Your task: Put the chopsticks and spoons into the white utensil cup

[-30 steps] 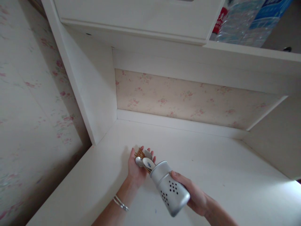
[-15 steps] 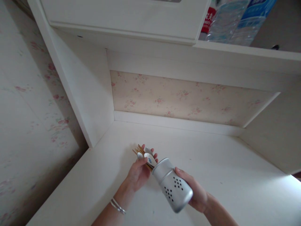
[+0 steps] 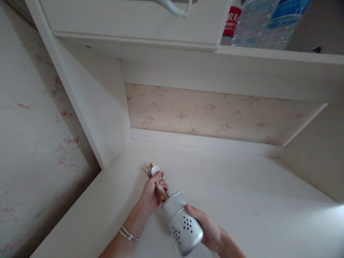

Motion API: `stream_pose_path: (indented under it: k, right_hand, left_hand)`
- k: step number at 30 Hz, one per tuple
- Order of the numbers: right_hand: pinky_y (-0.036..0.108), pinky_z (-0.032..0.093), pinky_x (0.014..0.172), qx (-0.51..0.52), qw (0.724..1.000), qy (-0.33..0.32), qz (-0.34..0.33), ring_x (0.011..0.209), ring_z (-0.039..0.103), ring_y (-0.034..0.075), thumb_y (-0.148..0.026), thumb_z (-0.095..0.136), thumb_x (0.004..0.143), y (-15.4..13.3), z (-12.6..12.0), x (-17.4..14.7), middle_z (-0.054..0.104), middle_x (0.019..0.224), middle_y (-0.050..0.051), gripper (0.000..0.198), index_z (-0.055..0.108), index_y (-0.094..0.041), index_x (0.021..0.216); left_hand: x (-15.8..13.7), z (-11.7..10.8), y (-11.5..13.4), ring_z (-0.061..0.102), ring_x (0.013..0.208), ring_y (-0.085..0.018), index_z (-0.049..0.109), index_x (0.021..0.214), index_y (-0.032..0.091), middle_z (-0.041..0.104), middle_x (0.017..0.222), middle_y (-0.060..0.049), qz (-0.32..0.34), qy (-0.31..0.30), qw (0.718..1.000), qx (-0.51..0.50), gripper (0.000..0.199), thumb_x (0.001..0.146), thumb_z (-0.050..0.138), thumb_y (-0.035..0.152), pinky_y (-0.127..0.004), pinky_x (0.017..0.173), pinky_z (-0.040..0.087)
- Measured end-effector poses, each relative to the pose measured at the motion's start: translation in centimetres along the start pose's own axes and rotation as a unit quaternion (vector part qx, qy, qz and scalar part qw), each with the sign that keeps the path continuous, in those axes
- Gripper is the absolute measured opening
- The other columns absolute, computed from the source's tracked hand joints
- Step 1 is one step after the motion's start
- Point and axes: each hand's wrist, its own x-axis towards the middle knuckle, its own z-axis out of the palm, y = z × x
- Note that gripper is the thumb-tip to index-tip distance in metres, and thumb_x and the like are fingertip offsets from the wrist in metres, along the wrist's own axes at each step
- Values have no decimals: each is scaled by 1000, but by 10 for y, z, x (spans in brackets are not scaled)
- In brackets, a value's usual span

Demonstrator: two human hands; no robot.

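My left hand (image 3: 152, 191) is closed around a bundle of wooden chopsticks (image 3: 161, 193) and spoons. A white spoon (image 3: 156, 171) shows its bowl above my thumb, with a greyish spoon beside it. The lower ends of the bundle are inside the mouth of a silver utensil holder (image 3: 181, 224), which has clusters of round holes. My right hand (image 3: 206, 227) grips this holder from its right side. The holder is tilted, its mouth facing up and left toward the bundle. Its inside is hidden from view.
Below both hands lies a white desktop (image 3: 228, 182). A white side panel (image 3: 91, 96) rises at the left, with flowered wallpaper (image 3: 188, 111) behind. Overhead are a white cabinet door (image 3: 134, 25) and a shelf holding plastic bottles (image 3: 254, 23).
Both hands and the holder have shifted left, the holder also slightly down. More of the chopsticks' length shows between my left hand and the holder's mouth. The view has moved a little.
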Motion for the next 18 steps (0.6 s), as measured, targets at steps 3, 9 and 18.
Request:
stream_pose_path:
  k: [3,9,18]
  right_hand:
    - [30,46,69,0,1000,-30,-4,73,64,21,-62,65,72,9,-6,0,69,87,13,67,63,-6,108]
    - [30,47,72,20,999,-50,-9,75,65,20,-56,67,73,17,-20,0,69,90,13,63,61,-7,112]
    - [27,47,68,57,994,-88,-3,72,64,17,-51,72,69,1,-7,-4,69,90,11,62,62,-9,114]
  left_hand:
    - [22,-1,25,40,44,-1,49,79,18,51,71,3,83,15,987,138,9,86,53,22,-16,47,40]
    - [81,14,86,44,45,-5,49,85,19,57,76,2,129,59,902,408,14,77,59,23,-19,44,35]
    - [150,0,120,57,110,-36,54,103,12,61,112,-20,159,125,602,772,38,67,61,19,-39,86,43]
